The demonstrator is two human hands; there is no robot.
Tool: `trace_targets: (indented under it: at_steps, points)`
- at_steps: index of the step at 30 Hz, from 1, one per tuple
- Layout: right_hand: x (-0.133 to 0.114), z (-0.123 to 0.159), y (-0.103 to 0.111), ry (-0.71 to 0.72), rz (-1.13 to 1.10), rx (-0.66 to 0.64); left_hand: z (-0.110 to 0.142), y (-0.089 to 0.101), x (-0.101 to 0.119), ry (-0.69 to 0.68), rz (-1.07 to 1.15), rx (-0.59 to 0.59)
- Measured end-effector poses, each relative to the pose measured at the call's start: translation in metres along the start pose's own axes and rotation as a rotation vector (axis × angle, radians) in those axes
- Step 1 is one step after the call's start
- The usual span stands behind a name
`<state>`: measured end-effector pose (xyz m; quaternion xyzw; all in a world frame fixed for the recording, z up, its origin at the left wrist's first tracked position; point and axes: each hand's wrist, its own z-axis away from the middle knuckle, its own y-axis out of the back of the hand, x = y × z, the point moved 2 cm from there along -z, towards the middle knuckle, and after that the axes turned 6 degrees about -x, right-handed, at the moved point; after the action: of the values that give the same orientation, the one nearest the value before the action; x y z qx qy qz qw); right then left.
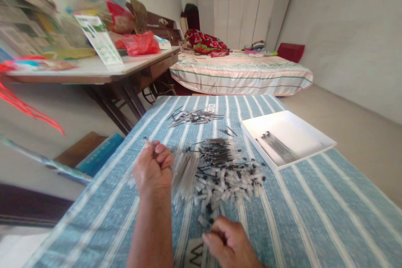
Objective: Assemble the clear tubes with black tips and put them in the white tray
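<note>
Over the striped cloth, your left hand (153,167) closes its fingers around a thin stick (146,138) beside the clear tubes (186,171), while your right hand (230,240) curls near the small caps (224,184), its grip unclear.

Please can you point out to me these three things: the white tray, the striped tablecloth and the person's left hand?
White tray (298,130): head view, bare inner floor.
Striped tablecloth (342,201): head view, bare cloth at the right side.
Left hand (153,169): head view, middle of the hand.
</note>
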<state>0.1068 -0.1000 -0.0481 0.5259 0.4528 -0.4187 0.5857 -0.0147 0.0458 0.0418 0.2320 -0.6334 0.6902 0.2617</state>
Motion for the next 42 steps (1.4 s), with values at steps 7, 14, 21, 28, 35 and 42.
trace_targets:
  at_steps: [7, 14, 21, 28, 35, 42]
  points:
    - [-0.001, -0.042, 0.038, 0.249, 0.646, 0.201, 0.002, -0.003, -0.044, 0.207, -0.121, -0.165]
    - [0.002, -0.054, 0.036, 0.205, 0.84, 0.296, 0.005, 0.011, -0.064, 0.309, -0.244, -0.199]
    - [-0.008, -0.071, 0.073, 0.122, 0.436, 0.279, 0.021, 0.01, -0.076, 0.508, -0.541, -0.392]
    - [-0.017, -0.088, 0.092, 0.048, 0.18, 0.068, 0.03, 0.008, -0.086, 0.604, -0.818, -0.51]
    - [-0.002, -0.087, 0.099, 0.022, -0.015, -0.172, 0.032, 0.008, -0.086, 0.645, -0.832, -0.531]
    - [-0.006, -0.092, 0.108, 0.022, -0.045, -0.269, 0.033, 0.007, -0.085, 0.689, -0.789, -0.497]
